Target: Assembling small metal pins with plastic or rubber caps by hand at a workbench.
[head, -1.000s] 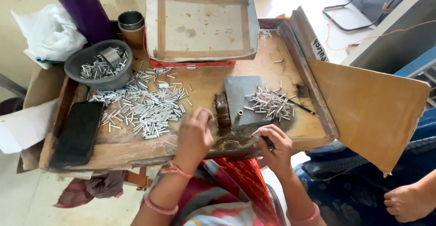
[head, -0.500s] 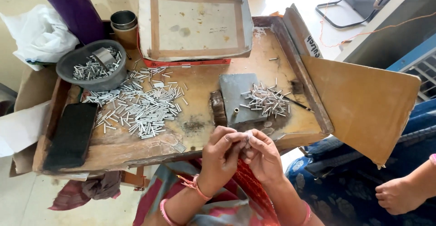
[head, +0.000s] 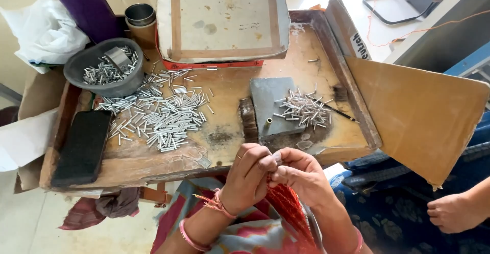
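At six o'clock of the worn wooden tray (head: pixel 326 34), left hand (head: pixel 248 177) and right hand (head: pixel 301 175) pinch together a small silvery piece (head: pixel 276 158); thin metal tubes (head: pixel 158 116) lie heaped at ten o'clock.

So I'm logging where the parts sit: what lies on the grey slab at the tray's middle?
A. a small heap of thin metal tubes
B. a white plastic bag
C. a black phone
A: a small heap of thin metal tubes rests on the grey slab.

Bright daylight — sharp, slight edge distortion
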